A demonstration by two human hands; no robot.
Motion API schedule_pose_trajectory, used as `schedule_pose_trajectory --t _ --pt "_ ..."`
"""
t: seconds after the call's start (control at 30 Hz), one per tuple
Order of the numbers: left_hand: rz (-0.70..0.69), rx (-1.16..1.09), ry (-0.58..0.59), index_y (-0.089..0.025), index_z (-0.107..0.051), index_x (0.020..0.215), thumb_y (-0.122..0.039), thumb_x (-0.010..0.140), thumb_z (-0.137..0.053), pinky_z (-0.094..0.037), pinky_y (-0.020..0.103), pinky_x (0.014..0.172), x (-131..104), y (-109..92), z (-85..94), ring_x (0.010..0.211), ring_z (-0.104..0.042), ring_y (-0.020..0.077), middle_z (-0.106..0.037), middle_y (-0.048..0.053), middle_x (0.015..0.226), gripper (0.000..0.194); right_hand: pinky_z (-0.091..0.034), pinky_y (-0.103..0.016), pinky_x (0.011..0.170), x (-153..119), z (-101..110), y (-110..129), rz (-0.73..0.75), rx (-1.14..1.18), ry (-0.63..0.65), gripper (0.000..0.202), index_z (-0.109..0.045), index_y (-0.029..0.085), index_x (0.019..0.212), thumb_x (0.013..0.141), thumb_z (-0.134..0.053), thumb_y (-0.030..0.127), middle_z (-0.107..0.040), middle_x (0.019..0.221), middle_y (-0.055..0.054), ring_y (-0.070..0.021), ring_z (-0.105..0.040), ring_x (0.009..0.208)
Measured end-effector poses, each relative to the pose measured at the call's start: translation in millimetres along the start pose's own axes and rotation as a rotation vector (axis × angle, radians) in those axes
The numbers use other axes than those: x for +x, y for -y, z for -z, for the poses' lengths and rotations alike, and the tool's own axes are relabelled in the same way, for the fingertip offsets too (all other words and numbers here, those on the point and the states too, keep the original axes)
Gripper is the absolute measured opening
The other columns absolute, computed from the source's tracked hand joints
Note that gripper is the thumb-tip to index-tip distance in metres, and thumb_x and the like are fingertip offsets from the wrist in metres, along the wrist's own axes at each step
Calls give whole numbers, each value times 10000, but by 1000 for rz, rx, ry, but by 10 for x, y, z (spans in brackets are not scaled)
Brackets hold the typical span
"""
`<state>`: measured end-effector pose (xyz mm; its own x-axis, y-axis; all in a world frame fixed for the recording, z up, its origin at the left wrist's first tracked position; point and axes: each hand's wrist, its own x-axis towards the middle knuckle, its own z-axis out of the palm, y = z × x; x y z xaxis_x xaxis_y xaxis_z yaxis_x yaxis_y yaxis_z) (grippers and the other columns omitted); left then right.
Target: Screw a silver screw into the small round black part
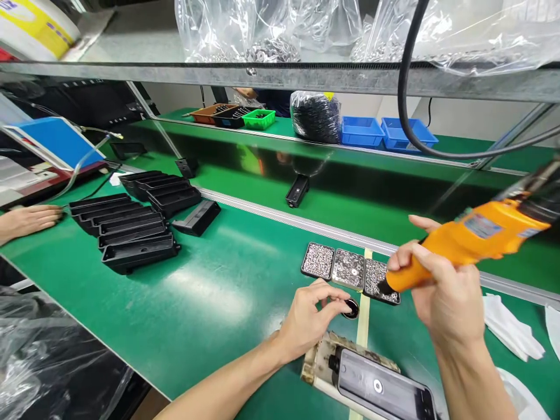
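The left hand (308,318) pinches a small dark ring (351,309) against the table (227,291), just above the grey part in its holder (376,385). The right hand (441,297) has its grip wrapped round an orange screwdriver (472,239), tip over the screw trays (349,269) beyond. Keeping the tool upright should seat a screw cleanly. Farther left lie black covers (131,224).

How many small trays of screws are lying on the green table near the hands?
3, side by side in a row: the left tray, the middle tray, and the right tray, partly covered by the orange screwdriver tip.
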<state>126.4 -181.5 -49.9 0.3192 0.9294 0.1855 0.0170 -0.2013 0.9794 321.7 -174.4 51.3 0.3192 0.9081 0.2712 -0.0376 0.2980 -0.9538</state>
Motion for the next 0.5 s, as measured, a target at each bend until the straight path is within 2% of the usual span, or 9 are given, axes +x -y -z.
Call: schedule_pose_trajectory --t 0.13,0.2,0.3,0.4,0.5 --pt "-118 34 36 -213 -844 952 -144 950 -723 -535 284 793 -23 -37 -12 810 -702 169 -826 31 886 139 -356 -284 495 -201 -50 204 -46 221 -39 117 -646 272 1102 998 -623 321 -408 587 58 -114 -395 493" --pt "-153 48 43 -188 -826 1015 -129 942 -727 -558 273 776 -44 -40 -21 811 -725 169 -822 45 896 136 -313 -294 459 -285 -66 260 -71 299 -65 106 -649 261 1007 1028 -593 349 -369 540 63 -101 -345 435" --pt "-189 75 59 -160 -806 1016 -125 920 -755 -573 260 757 -79 -31 -37 812 -737 172 -803 61 904 114 -305 -292 435 -375 -98 283 -88 340 -62 135 -649 270 963 1023 -623 389 -359 514 69 -97 -346 407" --pt "-226 99 78 -155 -798 959 -135 912 -772 -568 268 770 -104 -25 -47 830 -726 183 -797 67 895 57 -319 -284 424 -418 -147 285 -80 325 -4 149 -649 274 931 997 -673 405 -383 504 65 -103 -375 404" --pt "-246 107 85 -155 -774 1029 -144 933 -751 -570 280 796 -112 -30 -48 847 -723 187 -812 70 933 99 -339 -275 415 -431 -189 295 -71 285 27 166 -653 282 905 979 -709 419 -404 497 61 -107 -388 404"
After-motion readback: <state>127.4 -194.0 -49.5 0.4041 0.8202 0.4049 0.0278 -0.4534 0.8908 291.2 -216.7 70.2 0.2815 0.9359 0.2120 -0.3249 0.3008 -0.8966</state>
